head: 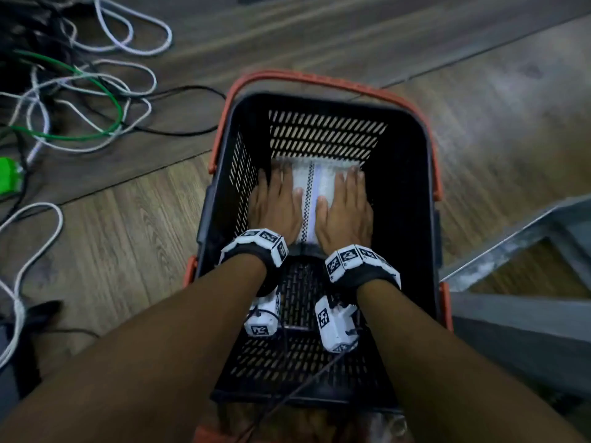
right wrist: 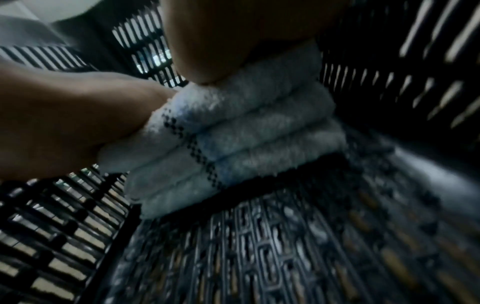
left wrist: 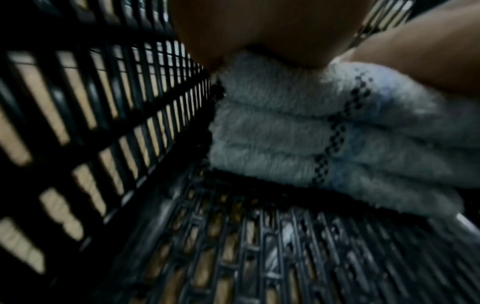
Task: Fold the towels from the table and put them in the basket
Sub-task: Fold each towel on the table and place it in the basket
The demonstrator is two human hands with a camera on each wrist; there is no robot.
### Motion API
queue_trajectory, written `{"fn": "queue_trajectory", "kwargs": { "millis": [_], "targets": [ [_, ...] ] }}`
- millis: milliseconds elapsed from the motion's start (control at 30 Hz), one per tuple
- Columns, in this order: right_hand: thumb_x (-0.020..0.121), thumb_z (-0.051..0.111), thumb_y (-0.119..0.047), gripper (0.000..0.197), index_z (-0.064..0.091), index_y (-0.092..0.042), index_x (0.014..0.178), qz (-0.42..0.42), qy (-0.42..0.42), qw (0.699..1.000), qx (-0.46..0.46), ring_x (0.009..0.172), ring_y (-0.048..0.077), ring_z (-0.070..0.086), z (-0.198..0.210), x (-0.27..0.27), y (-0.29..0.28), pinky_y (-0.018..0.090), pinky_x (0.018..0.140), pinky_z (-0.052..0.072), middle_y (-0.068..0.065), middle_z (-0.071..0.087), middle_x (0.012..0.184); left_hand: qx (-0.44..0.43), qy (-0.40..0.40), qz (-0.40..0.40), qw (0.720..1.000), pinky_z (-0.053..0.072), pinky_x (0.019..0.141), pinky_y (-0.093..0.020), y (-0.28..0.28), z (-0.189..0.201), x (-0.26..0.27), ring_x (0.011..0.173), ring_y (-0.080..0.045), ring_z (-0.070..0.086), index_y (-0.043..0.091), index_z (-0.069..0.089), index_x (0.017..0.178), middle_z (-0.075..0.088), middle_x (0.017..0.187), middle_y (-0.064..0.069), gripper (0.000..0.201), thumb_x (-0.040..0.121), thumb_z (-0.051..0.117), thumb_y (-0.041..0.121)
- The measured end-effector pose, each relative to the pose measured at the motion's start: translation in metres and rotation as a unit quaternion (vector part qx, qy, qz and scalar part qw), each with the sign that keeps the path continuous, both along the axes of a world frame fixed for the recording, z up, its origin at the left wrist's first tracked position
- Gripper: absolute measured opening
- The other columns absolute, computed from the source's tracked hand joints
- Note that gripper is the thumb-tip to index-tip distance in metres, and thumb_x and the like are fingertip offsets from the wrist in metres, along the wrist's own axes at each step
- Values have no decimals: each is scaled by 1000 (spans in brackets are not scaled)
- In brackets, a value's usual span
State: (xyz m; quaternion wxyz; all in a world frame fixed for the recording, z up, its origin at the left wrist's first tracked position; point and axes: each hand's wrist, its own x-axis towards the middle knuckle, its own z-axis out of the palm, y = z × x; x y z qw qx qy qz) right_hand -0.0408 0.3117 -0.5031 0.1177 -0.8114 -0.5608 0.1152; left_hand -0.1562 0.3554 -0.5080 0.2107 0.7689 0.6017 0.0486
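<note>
A stack of folded white towels (head: 311, 199) with a black checkered stripe and a blue stripe lies at the far end of the black slatted basket (head: 425, 187). My left hand (head: 276, 206) lies flat on the left half of the stack with its fingers straight. On the right half my right hand (head: 345, 209) rests the same way. From the left wrist, the towels (left wrist: 285, 133) show as several layers under my palm (left wrist: 259, 30), close to the basket wall (left wrist: 103, 123). The right wrist view shows the towels (right wrist: 246, 133) on the basket floor (right wrist: 259, 257).
The basket stands on a wooden floor, with its orange handle (head: 303, 76) folded down at the far side. Loose white, green and black cables (head: 80, 100) and a green object (head: 9, 175) lie to the left. A grey metal frame (head: 511, 251) stands to the right.
</note>
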Motion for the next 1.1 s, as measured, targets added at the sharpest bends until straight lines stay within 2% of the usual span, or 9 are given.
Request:
{"fn": "queue_trajectory", "kwargs": {
  "millis": [200, 367, 433, 500, 567, 700, 900, 1000, 1100],
  "targets": [
    [94, 29, -36, 59, 24, -9, 146, -12, -11, 998, 68, 147, 21, 5, -26, -7, -2, 37, 110, 30, 8, 7, 159, 54, 23, 2, 998, 14, 116, -40, -2, -23, 2, 146, -30, 7, 14, 3, 150, 8, 159, -7, 57, 99, 16, 36],
    [95, 32, -37, 65, 8, -10, 149, 50, -4, 990, -129, 146, 20, -9, 6, 4, 0, 44, 113, 22, 7, -9, 159, -57, 117, -33, 991, 7, 117, -44, -3, 4, 2, 145, -33, 3, 12, -2, 150, -1, 159, -10, 59, 99, 18, 36],
    [95, 36, -33, 57, 24, -8, 144, 94, 1, 970, -225, 145, 24, 9, 41, 10, -1, 45, 109, 27, 11, 11, 157, -136, 186, -72, 970, 12, 115, -48, -2, 33, 2, 141, -34, 22, 8, 16, 147, 12, 157, -14, 58, 98, 25, 38],
    [94, 39, -28, 38, 49, -9, 125, 132, -7, 951, -278, 127, 29, 43, 84, 13, -14, 38, 91, 39, 16, 44, 139, -206, 206, -113, 950, 30, 107, -45, -8, 70, 0, 126, -33, 45, 7, 43, 134, 40, 145, -17, 52, 96, 32, 41],
    [96, 40, -25, 33, 56, -5, 117, 189, -9, 930, -316, 110, 33, 56, 130, 11, -41, 32, 79, 42, 19, 56, 125, -223, 197, -159, 941, 42, 98, -40, -21, 114, -2, 116, -33, 53, 4, 53, 122, 53, 132, -18, 52, 96, 35, 45],
    [99, 39, -22, 40, 58, 10, 113, 209, 63, 923, -318, 108, 35, 57, 234, 7, -102, 33, 85, 42, 25, 59, 120, -118, 206, -215, 947, 44, 91, -38, -54, 224, -9, 114, -32, 55, 4, 54, 121, 56, 127, -17, 54, 96, 33, 47],
    [98, 39, -26, 37, 56, -2, 122, 123, 38, 969, -210, 117, 30, 53, 393, 24, -194, 35, 97, 41, 16, 56, 130, 56, 105, -247, 962, 44, 76, -32, -127, 399, -10, 100, -32, 61, 10, 63, 103, 65, 112, -15, 37, 92, 43, 39],
    [99, 37, -28, 37, 53, -7, 125, 69, 27, 982, -174, 113, 27, 56, 459, 43, -257, 35, 96, 42, 12, 57, 128, 132, 86, -283, 946, 39, 69, -30, -173, 475, -5, 93, -33, 60, 8, 61, 101, 64, 104, -16, 37, 93, 43, 40],
    [99, 38, -31, 37, 53, -8, 123, 12, 24, 989, -147, 101, 24, 63, 514, 62, -324, 37, 94, 47, 9, 63, 116, 181, 89, -327, 923, 35, 59, -28, -217, 534, 6, 69, -28, 51, 10, 54, 76, 60, 85, -13, 40, 94, 40, 43]
  ]
}}
